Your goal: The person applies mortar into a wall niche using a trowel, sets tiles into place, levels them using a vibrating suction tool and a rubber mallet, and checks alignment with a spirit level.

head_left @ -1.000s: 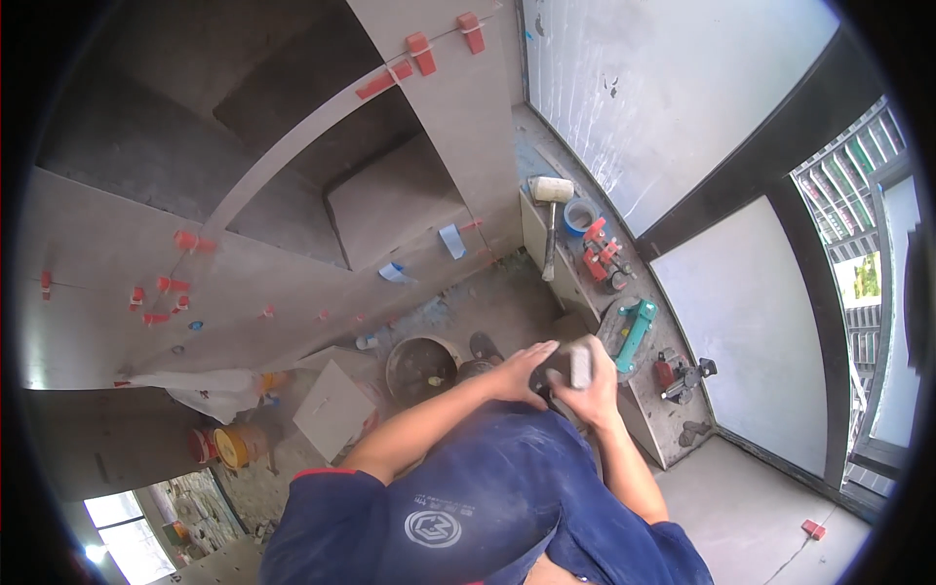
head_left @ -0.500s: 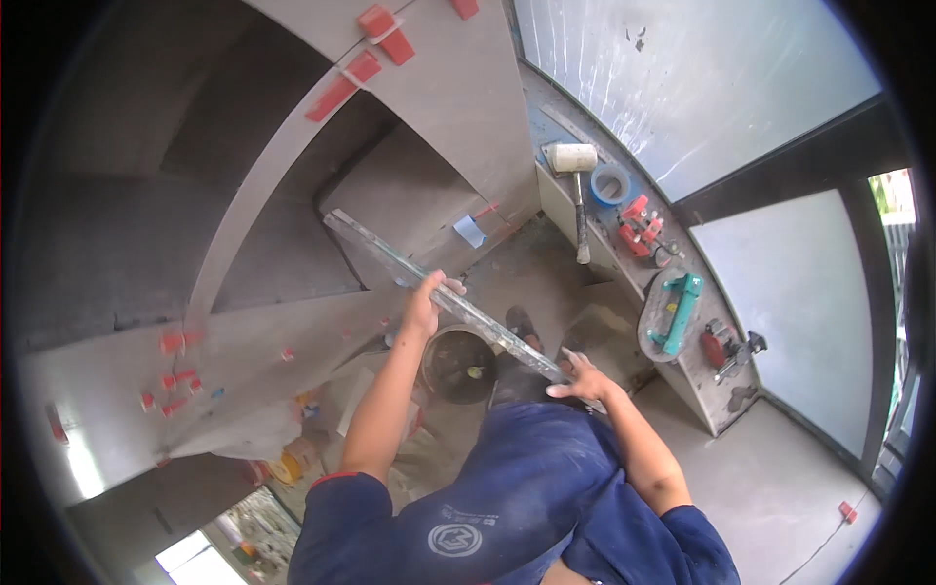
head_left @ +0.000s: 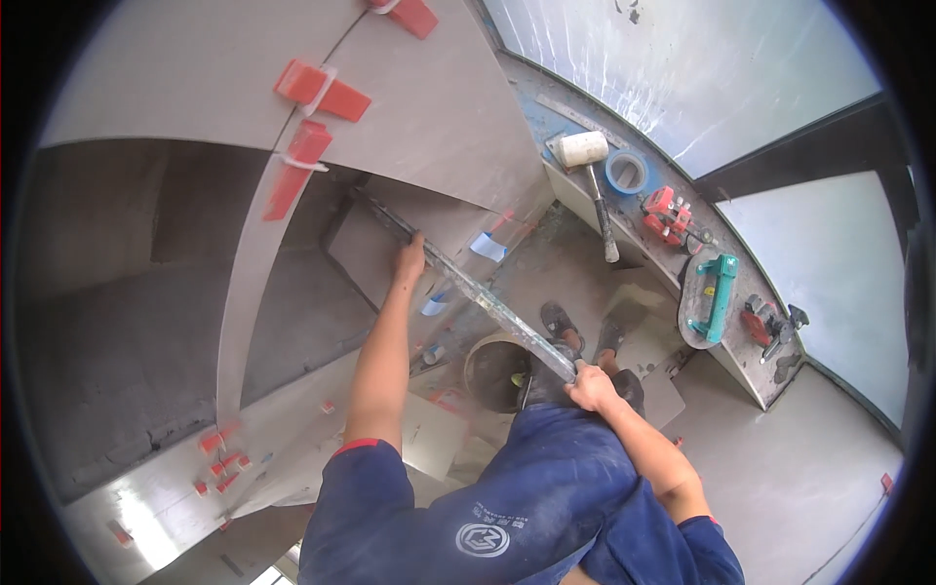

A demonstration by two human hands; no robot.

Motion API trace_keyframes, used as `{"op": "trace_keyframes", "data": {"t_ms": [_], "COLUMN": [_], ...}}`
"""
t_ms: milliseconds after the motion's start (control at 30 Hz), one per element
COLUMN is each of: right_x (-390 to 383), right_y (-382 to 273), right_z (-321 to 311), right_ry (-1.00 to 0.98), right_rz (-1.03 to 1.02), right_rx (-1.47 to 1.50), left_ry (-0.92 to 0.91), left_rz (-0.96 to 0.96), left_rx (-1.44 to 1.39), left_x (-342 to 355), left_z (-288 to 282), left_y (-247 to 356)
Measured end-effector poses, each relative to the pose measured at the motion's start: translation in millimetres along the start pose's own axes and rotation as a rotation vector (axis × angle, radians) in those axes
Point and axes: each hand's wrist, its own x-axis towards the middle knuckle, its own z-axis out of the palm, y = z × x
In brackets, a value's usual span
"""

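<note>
A long, narrow metal straightedge (head_left: 478, 292), spotted with dried mortar, slants across in front of me, its far end raised toward the dark opening in the tiled wall. My left hand (head_left: 410, 258) is closed around it toward the far end. My right hand (head_left: 590, 387) grips the near end, just above my lap. Below the bar stands a round bucket (head_left: 495, 372) with dark contents, between the wall and my feet. The bar's far tip lies at the opening's edge, close to a large grey tile (head_left: 419, 166).
Red levelling wedges (head_left: 322, 90) sit along the tile joints. On the ledge at right lie a white-headed mallet (head_left: 584, 148), a blue roll of tape (head_left: 626, 172), a red clamp-like tool (head_left: 667, 214), a teal-handled suction tool or float (head_left: 720, 297) and another red-black tool (head_left: 765, 327).
The straightedge's far end has moved farther into the wall opening, my left arm reaching out with it. My right hand has closed on the near end. My view has shifted slightly.
</note>
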Motion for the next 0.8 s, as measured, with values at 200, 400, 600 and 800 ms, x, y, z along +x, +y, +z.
{"op": "trace_keyframes", "data": {"t_ms": [200, 400, 600, 800], "right_x": [10.1, 6.6, -1.8, -6.4], "right_y": [-4.0, -9.3, -11.1, -5.0], "right_z": [4.3, -0.1, -12.7, -17.8], "right_ry": [-0.060, -0.110, -0.176, -0.186], "right_rz": [0.023, 0.018, 0.005, 0.063], "right_rx": [-0.007, 0.025, 0.147, 0.185], "left_ry": [0.040, 0.016, 0.017, 0.012], "left_rz": [0.093, 0.117, 0.097, 0.031], "left_rx": [0.296, 0.249, 0.162, 0.180], "left_x": [13.2, 8.2, 33.9, 31.5], "left_z": [0.3, 4.6, -3.8, 5.2], "left_y": [-6.7, 0.4, -27.1, -19.2]}}
